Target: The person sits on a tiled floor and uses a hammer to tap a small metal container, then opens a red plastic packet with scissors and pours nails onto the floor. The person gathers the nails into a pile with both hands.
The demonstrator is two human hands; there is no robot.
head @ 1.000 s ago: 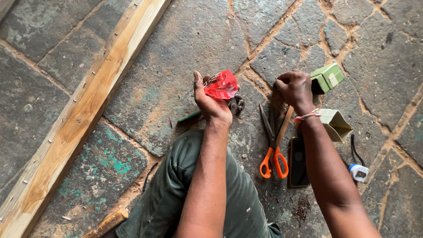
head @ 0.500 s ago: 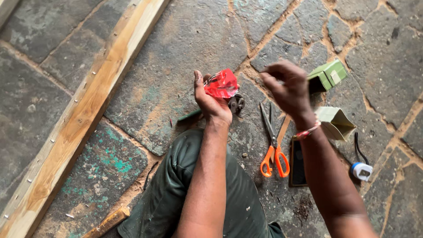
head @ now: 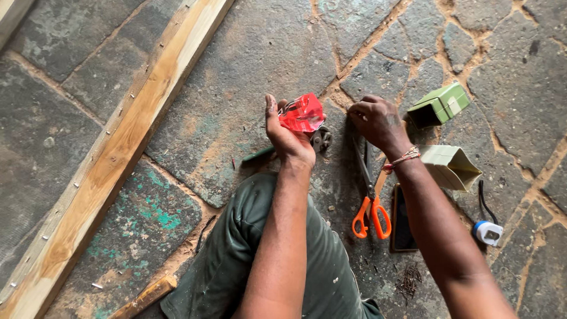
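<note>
- Red glossy plastic packet (head: 302,112): crinkled, looks light, soft and slippery; I judge it best pinched at an edge. Lies in my left hand (head: 287,134), at 12 o'clock from my knee.
- Left hand: palm up, fingers curled about the packet.
- Right hand (head: 378,121): at 3 o'clock of the packet, loosely curled, holding nothing I can see, apart from it.
- Orange-handled scissors (head: 371,207): on the stone floor (head: 248,53), 6 o'clock of the right hand.
- Green box (head: 440,105): 3 o'clock, open.
</note>
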